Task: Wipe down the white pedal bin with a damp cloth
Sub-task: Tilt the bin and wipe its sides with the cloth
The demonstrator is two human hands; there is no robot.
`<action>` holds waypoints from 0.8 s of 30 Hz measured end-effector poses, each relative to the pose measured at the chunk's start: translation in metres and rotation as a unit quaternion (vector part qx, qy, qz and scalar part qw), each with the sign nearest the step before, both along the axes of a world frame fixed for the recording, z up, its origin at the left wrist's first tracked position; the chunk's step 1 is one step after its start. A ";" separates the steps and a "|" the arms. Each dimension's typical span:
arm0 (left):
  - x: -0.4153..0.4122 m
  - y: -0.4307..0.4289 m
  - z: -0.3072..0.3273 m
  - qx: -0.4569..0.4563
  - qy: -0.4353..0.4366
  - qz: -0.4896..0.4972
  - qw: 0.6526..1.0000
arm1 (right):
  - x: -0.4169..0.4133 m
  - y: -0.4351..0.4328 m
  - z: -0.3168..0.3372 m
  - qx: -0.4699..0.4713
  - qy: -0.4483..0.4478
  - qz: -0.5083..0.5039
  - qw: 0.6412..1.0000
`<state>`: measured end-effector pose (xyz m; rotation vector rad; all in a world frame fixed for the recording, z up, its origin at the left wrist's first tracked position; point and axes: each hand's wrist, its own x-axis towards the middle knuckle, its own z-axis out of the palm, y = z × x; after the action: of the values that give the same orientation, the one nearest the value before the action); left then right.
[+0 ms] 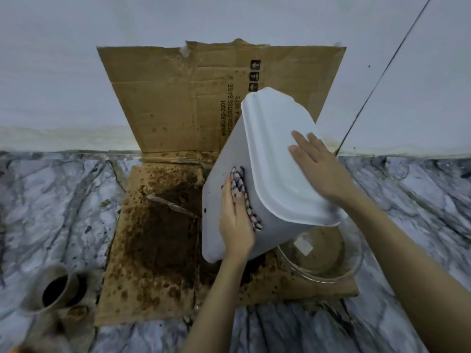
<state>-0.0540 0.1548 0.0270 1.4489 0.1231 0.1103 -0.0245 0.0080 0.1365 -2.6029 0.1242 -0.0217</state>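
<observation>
Both hands reach in from below. The left hand lies flat, fingers straight, pressing a checked cloth against the side of the white pedal bin. The right hand rests spread and flat on the lid. The bin leans tilted over stained cardboard, with a glass bowl just beside its lower edge. A cup stands well apart to the left.

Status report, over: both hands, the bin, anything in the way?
Left hand flat, pressing checked cloth on bin side. Right hand flat on lid, bin tilted. Glass bowl just below bin's near edge, on stained cardboard.
</observation>
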 end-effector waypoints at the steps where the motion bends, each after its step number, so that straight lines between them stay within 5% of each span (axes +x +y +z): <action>1: 0.000 -0.002 -0.001 0.011 -0.002 0.004 1.000 | 0.000 -0.001 0.001 0.006 -0.001 0.000 1.000; 12: -0.008 -0.028 -0.003 0.075 -0.154 0.096 0.980 | -0.004 -0.008 0.001 0.049 0.004 -0.018 0.999; 24: 0.012 0.024 -0.098 -0.051 0.168 0.107 0.979 | -0.005 -0.001 0.007 0.043 0.007 -0.020 0.999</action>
<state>-0.0418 0.1793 -0.0711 1.3378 0.5544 0.0323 -0.0297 0.0070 0.1434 -2.5156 0.1780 -0.0115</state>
